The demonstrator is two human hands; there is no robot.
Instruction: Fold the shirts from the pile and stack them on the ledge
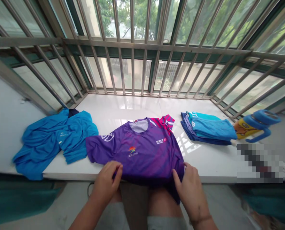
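A purple shirt with pink on one sleeve lies front up on the white sill, its lower part hanging over the front edge. My left hand pinches the shirt's edge below the purple sleeve. At the shirt's other side, my right hand holds the cloth between thumb and fingers. A crumpled blue shirt lies to the left, close to the purple sleeve. To the right sits a stack of folded blue and purple clothes.
A blue and yellow bottle with a handle stands tilted in view at the right, beside the stack. A pixelated patch covers something in front of it. Metal window bars enclose the sill behind. The person's legs are below the front edge.
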